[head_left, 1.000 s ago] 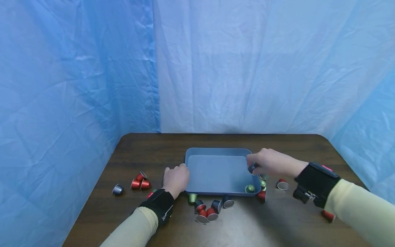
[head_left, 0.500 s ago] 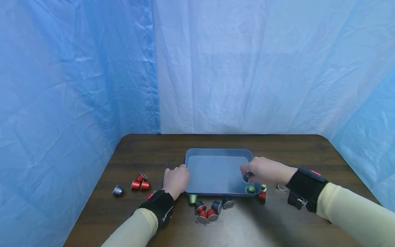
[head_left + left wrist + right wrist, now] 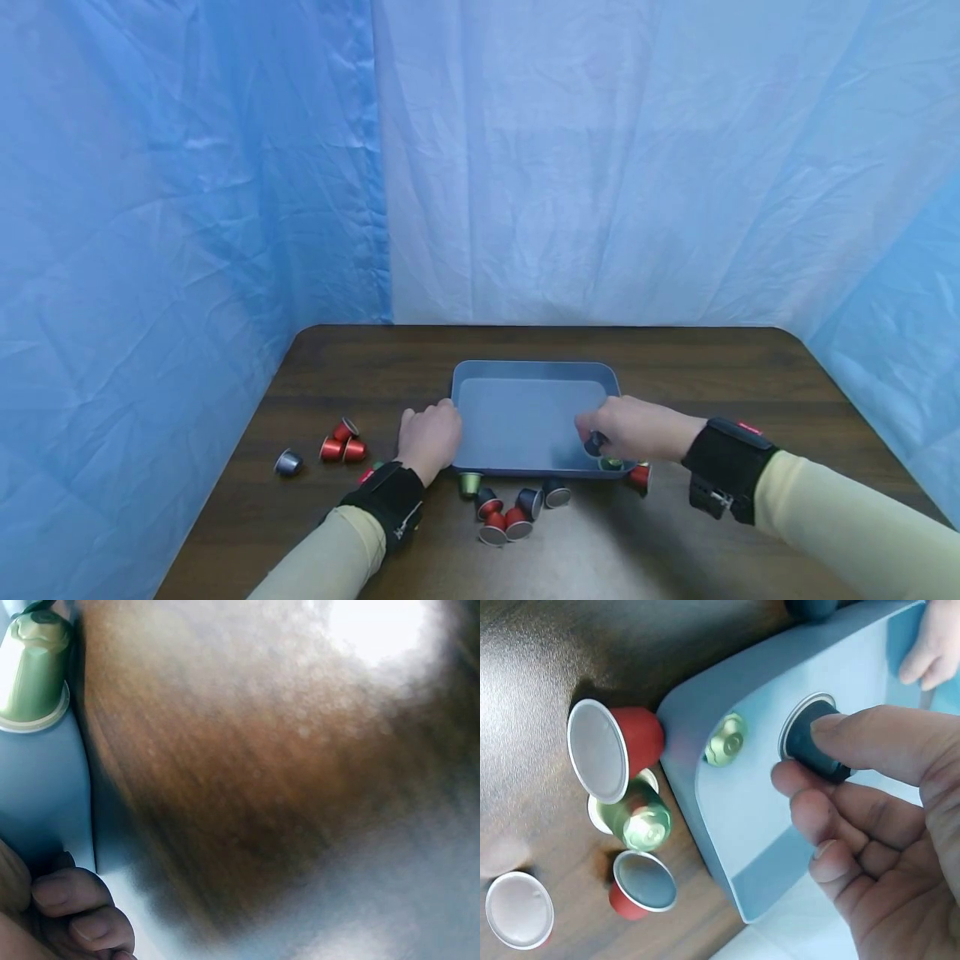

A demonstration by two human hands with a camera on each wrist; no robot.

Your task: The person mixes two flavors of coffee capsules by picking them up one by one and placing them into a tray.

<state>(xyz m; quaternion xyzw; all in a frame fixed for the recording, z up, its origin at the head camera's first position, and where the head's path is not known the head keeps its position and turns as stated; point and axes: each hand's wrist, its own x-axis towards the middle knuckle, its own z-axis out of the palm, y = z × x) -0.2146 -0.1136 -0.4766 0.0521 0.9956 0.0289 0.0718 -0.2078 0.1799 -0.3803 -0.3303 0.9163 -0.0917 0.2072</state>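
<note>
Over the last second the right hand point(image 3: 633, 427) has drawn back from the far right rim of the blue tray point(image 3: 525, 371) toward its near right corner and come lower, so the dark blue capsule point(image 3: 816, 742) it pinches now hangs just above the tray floor, near the green capsule point(image 3: 725, 742) already lying in that corner; to my eye the capsule is about to be set down rather than carried further. The grip is narrow, thumb and forefinger closed on the capsule's tapered body, foil rim facing down. The left hand point(image 3: 429, 435) has not moved: it rests against the tray's left edge, fingers point(image 3: 71, 896) curled at the wall, though whether they clasp it I cannot tell. The tray is matte, smooth plastic with rounded corners. The loose capsules on the dark wood-grain tabletop point(image 3: 360, 358) are small glossy metal cones with flat silvery foil lids: a red capsule point(image 3: 619, 746) touches the tray's outer corner, and a red cluster point(image 3: 341, 446) lies well left
</note>
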